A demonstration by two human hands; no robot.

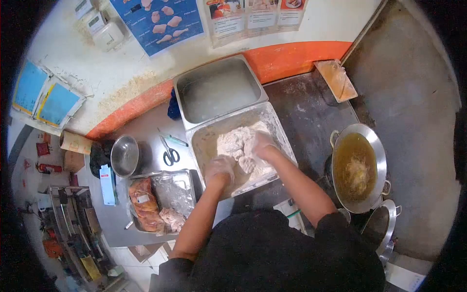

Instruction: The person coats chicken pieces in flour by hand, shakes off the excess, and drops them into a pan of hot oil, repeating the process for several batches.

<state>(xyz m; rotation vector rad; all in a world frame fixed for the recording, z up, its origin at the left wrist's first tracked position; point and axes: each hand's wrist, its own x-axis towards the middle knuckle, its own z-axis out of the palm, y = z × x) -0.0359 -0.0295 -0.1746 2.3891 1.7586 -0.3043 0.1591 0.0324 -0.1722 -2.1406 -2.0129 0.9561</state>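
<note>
A black shirt [272,253] fills the lower middle, nearest the camera, its two arms reaching forward. The fingers of the right hand [264,146] point down against the white-coated pieces [236,141]; those of the left hand [220,169] dip low at the pieces' near left. Both hands look whitish, and I cannot tell how far the fingers are curled or whether they grip anything. The pieces lie heaped in the middle of a pan [276,124], with powder around them. A second pan [219,92] adjoins its far side. To the left are scissors [170,155], a bowl [124,155] and, nearer, a tray [189,182] holding reddish meat [146,204] and clear plastic. Well to the right, a wok [381,160] holds yellowish oil [348,151] with something pale and foamy in it. Posters [160,22] hang on the wall beyond.
</note>
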